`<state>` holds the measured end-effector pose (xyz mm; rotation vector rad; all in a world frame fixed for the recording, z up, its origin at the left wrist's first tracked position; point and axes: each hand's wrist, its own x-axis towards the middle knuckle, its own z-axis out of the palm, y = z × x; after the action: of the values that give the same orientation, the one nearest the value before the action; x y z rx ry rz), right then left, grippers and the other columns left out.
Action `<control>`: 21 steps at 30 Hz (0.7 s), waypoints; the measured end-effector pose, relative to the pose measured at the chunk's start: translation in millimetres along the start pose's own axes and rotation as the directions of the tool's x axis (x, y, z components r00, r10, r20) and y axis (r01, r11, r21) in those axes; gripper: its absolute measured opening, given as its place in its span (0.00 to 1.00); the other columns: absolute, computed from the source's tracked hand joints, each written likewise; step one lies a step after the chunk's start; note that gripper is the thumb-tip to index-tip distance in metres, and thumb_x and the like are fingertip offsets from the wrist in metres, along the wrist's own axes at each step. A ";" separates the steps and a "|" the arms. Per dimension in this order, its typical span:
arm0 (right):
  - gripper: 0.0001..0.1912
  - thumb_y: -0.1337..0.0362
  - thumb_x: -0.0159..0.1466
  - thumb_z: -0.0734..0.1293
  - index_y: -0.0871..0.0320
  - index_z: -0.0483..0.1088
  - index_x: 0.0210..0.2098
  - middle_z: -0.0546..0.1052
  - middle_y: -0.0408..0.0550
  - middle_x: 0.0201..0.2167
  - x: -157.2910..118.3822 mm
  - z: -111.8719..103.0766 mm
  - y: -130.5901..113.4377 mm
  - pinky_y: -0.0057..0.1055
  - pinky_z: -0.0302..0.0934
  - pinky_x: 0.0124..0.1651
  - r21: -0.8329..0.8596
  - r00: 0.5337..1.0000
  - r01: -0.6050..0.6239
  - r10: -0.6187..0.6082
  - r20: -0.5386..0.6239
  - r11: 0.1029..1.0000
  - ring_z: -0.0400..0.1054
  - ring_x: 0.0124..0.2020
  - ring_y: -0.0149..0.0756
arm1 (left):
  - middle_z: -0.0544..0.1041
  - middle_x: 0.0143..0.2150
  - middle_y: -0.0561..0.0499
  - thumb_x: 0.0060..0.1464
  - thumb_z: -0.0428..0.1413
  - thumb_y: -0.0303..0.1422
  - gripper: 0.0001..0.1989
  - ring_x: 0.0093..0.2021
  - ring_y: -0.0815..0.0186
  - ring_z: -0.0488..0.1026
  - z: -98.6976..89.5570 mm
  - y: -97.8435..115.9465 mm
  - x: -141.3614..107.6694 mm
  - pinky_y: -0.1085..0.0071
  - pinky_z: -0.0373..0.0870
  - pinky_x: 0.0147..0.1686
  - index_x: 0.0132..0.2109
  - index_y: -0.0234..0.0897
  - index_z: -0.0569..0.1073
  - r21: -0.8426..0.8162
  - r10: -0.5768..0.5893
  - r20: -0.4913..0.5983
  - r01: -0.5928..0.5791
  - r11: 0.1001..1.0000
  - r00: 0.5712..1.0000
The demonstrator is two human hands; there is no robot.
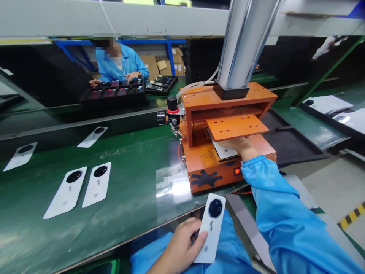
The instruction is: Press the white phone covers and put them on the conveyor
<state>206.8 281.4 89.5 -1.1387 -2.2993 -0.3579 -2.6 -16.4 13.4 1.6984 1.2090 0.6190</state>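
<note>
Four loose panels point(65, 196), white, lay beyond and left of the left hand point(184, 245), with open green tabletop point(137, 167) to their right. Near its front edge, the left hand grasped an upright white panel point(212, 236). Farther right, the right hand point(241, 146) reached under the raised plate point(236, 127) of an orange press point(199, 161), beside a lying panel point(226, 151); its grip was hidden. Right of it sat a black tray point(299, 146).

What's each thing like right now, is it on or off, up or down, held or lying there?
Switch: lit red.
Orange plate: up, with a gap below.
Left hand: closed on a white panel.
Right hand: under the plate, fingers hidden.
Panel in the machine: lying, partly covered.
Four other panels: lying, camera side up.
</note>
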 end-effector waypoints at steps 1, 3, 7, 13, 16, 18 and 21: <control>0.21 0.52 0.70 0.69 0.59 0.70 0.56 0.74 0.51 0.54 1.4 2.1 -0.6 0.46 0.72 0.53 0.005 1.000 -0.014 0.014 0.009 1.000 0.73 0.51 0.43 | 0.78 0.36 0.45 0.68 0.49 0.44 0.19 0.39 0.59 0.75 0.0 0.8 0.1 0.67 0.72 0.40 0.36 0.41 0.79 0.013 0.044 -0.009 -0.044 0.999 0.999; 0.21 0.52 0.70 0.68 0.59 0.71 0.56 0.74 0.51 0.55 2.7 1.1 -0.5 0.47 0.71 0.54 0.014 0.999 -0.044 0.044 0.032 0.999 0.72 0.52 0.44 | 0.79 0.45 0.43 0.67 0.49 0.40 0.17 0.43 0.60 0.76 0.6 1.0 2.2 0.65 0.73 0.45 0.35 0.39 0.78 0.055 0.160 -0.064 -0.156 0.986 0.985; 0.18 0.54 0.70 0.66 0.61 0.74 0.51 0.77 0.59 0.52 -19.5 -18.0 3.4 0.52 0.66 0.59 0.008 0.995 -0.095 0.095 0.044 0.995 0.69 0.57 0.53 | 0.71 0.65 0.39 0.65 0.51 0.32 0.12 0.49 0.58 0.76 4.5 -4.6 16.2 0.60 0.75 0.50 0.32 0.36 0.73 0.268 0.379 -0.185 -0.325 0.907 0.906; 0.17 0.62 0.72 0.61 0.58 0.73 0.56 0.78 0.57 0.50 -164.3 -45.8 0.0 0.52 0.63 0.61 0.095 0.792 -0.448 0.444 -0.419 0.889 0.70 0.55 0.49 | 0.55 0.77 0.37 0.63 0.51 0.27 0.10 0.40 0.60 0.75 8.6 -15.8 45.9 0.57 0.77 0.40 0.31 0.36 0.70 0.616 0.517 -0.149 -0.330 0.716 0.843; 0.19 0.65 0.72 0.59 0.58 0.73 0.58 0.77 0.58 0.50 -229.6 -40.0 -0.9 0.52 0.66 0.58 0.091 0.760 -0.507 0.494 -0.421 0.857 0.71 0.53 0.48 | 0.53 0.77 0.36 0.62 0.52 0.26 0.11 0.36 0.62 0.73 10.3 -18.5 52.7 0.57 0.76 0.37 0.29 0.36 0.68 0.689 0.526 -0.133 -0.303 0.658 0.840; 0.22 0.67 0.71 0.59 0.56 0.70 0.62 0.76 0.58 0.53 -249.9 -33.1 -0.2 0.51 0.67 0.59 0.070 0.803 -0.485 0.476 -0.359 0.871 0.70 0.55 0.47 | 0.55 0.76 0.35 0.62 0.52 0.26 0.11 0.35 0.62 0.73 11.7 -18.4 54.1 0.58 0.75 0.36 0.30 0.37 0.67 0.714 0.534 -0.145 -0.285 0.640 0.833; 0.26 0.70 0.70 0.57 0.54 0.68 0.65 0.73 0.58 0.55 -251.7 -29.0 5.8 0.51 0.66 0.61 0.057 0.826 -0.476 0.468 -0.315 0.878 0.68 0.56 0.46 | 0.59 0.75 0.36 0.63 0.52 0.27 0.12 0.33 0.62 0.73 12.9 -14.1 54.1 0.59 0.75 0.35 0.29 0.37 0.67 0.722 0.526 -0.163 -0.262 0.640 0.835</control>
<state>346.0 108.0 -32.1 -1.4926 -1.6645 -0.3463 22.4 29.2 -10.8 2.6257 1.4272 0.8549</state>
